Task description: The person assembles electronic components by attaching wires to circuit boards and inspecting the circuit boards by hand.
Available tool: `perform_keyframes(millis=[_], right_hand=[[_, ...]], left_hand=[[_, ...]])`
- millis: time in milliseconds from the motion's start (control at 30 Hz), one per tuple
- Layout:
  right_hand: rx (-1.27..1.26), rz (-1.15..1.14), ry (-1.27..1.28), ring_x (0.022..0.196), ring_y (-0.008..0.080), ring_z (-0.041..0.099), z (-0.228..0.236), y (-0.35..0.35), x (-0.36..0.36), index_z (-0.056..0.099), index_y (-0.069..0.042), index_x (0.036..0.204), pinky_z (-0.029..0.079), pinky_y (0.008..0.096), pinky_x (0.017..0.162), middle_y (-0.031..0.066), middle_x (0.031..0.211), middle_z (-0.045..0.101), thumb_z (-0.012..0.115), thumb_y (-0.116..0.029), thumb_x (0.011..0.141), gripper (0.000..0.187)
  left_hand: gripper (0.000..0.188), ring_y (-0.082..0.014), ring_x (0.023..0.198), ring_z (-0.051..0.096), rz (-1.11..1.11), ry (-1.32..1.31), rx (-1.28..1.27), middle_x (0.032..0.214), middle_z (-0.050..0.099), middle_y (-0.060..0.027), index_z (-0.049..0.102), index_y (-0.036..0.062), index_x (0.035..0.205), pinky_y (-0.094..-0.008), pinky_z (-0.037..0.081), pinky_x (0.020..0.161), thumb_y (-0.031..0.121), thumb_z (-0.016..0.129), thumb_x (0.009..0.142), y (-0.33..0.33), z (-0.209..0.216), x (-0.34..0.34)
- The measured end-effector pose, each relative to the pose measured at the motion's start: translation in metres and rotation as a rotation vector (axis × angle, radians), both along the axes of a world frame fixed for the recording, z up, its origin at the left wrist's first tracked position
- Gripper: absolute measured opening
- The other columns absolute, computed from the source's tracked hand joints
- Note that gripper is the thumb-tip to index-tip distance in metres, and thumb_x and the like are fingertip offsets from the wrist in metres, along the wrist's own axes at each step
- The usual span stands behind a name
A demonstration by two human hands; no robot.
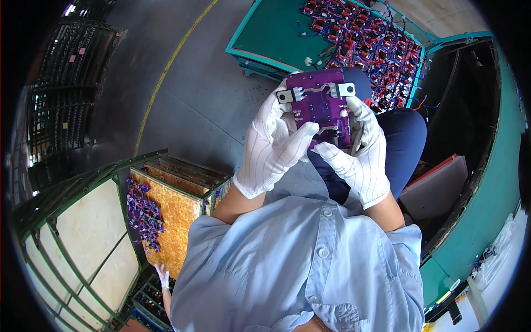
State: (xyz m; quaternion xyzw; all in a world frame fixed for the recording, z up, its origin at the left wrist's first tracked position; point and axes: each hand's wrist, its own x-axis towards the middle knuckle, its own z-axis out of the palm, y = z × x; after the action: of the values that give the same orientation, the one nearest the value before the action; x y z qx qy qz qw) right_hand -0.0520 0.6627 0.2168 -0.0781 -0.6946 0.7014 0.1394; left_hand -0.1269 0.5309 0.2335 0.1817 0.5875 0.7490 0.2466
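Observation:
A purple circuit board (318, 110) is held up in front of my chest, its soldered face turned toward me. Two black parts with metal tabs stick out at its upper left and upper right edges. My left hand (271, 141), in a white striped glove, grips the board's left side with the thumb lying on its lower face. My right hand (362, 157), gloved the same way, is closed on the right side, thumb near the lower edge. The fingers behind the board are mostly hidden.
Beyond my knees a green bench (271, 33) carries many wired purple boards (365, 44). At left, a wooden panel (171, 216) on a rack holds more boards. Another person's gloved hand (162, 275) touches its lower edge. A green cabinet wall (487, 166) curves along my right.

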Motion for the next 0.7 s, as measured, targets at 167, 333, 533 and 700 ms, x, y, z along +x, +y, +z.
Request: perform_keyframes(millis=[167,333,533,700], right_hand=[[-0.568,-0.031,0.021,0.092,0.0149,0.053,0.015,-0.001,0.001,0.038,0.004,0.117,0.042,0.0257,0.081,0.0086,0.106,0.052,0.063,-0.007,0.069,0.055],[-0.664,0.022,-0.035,0.048,0.0109,0.051,0.002,0.01,0.001,0.039,0.006,0.114,0.038,0.0199,0.037,0.0142,0.089,0.057,0.05,-0.019,0.078,0.045],[-0.79,-0.253,-0.01,0.048,0.0115,0.052,-0.032,0.003,-0.007,0.041,0.001,0.113,0.037,0.0202,0.035,0.0113,0.095,0.054,0.05,-0.035,0.081,0.049],[-0.879,-0.007,0.01,0.064,0.0118,0.054,-0.033,0.009,-0.01,0.04,-0.002,0.114,0.043,0.0203,0.046,0.0093,0.099,0.053,0.046,-0.055,0.077,0.065]], left_hand=[[0.05,-0.0097,0.092,0.05,0.059,-0.228,0.098,0.104,0.05,-0.0087,0.033,-0.0029,0.122,-0.0223,0.042,0.08,-0.001,0.054,0.077,0.001,0.003,0.006],[0.039,-0.0078,0.09,0.05,0.034,-0.194,0.139,0.102,0.054,-0.0074,0.038,-0.0034,0.12,-0.0208,0.041,0.079,0.001,0.047,0.083,-0.002,0.002,0.002],[0.049,-0.0132,0.078,0.057,0.013,-0.174,0.089,0.101,0.054,-0.0119,0.036,-0.0044,0.122,-0.0211,0.043,0.072,0.034,0.032,0.091,-0.008,-0.015,-0.003],[0.075,-0.0204,0.091,0.055,-0.077,-0.166,0.007,0.109,0.049,-0.0166,0.028,-0.0058,0.124,-0.0284,0.046,0.075,0.057,0.017,0.085,-0.007,-0.015,-0.011]])
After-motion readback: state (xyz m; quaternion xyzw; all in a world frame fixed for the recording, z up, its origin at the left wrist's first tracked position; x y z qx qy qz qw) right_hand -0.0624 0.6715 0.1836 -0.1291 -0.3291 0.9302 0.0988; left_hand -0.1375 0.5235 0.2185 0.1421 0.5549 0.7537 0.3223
